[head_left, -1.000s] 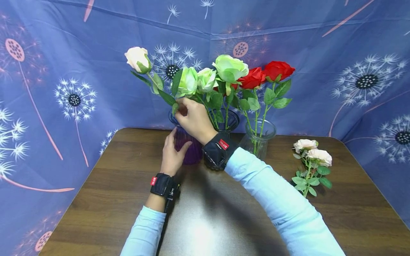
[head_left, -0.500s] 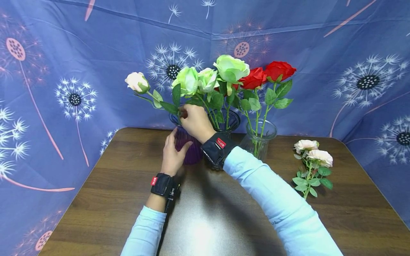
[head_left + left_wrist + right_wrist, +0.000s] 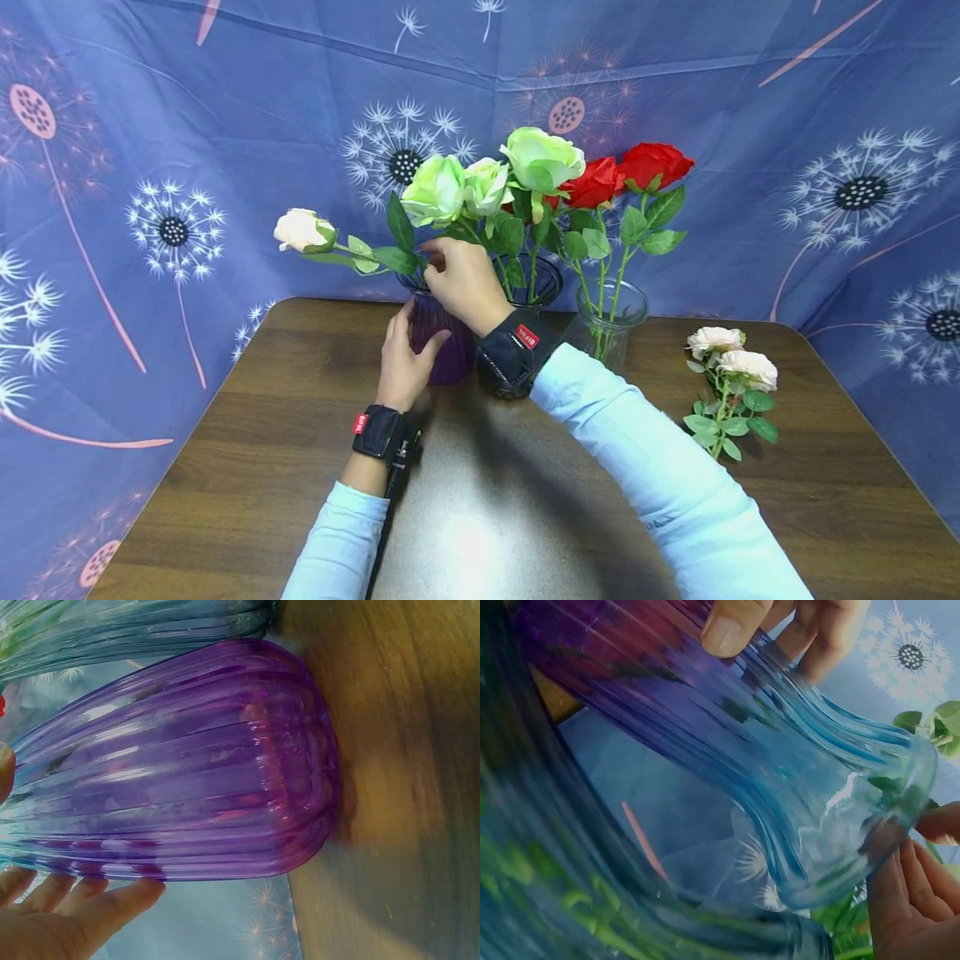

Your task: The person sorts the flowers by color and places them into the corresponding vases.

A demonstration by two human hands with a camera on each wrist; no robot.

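A purple ribbed glass vase (image 3: pixel 448 354) with a bluish clear neck stands at the back of the table. My left hand (image 3: pixel 403 362) holds its side; in the right wrist view its thumb (image 3: pixel 727 630) and fingers lie on opposite sides of the glass. At the vase mouth my right hand (image 3: pixel 467 283) pinches the stem of a cream rose (image 3: pixel 302 231). The rose leans far to the left, its bloom beyond the rim and its leaves near my fingers. The lower stem is hidden behind my right hand.
A dark glass vase (image 3: pixel 553 285) with light green roses (image 3: pixel 542 162) stands just right of the purple one. Beyond it, a clear vase (image 3: pixel 615 333) bears red roses (image 3: pixel 655 165). Pale pink roses (image 3: pixel 747 369) lie on the table's right side. Patterned blue cloth (image 3: pixel 247 150) hangs behind.
The cream rose has tipped down and to the left, its bloom now much lower. My right hand has stayed around the vase mouth, shifting slightly. My left hand has kept its place on the vase.
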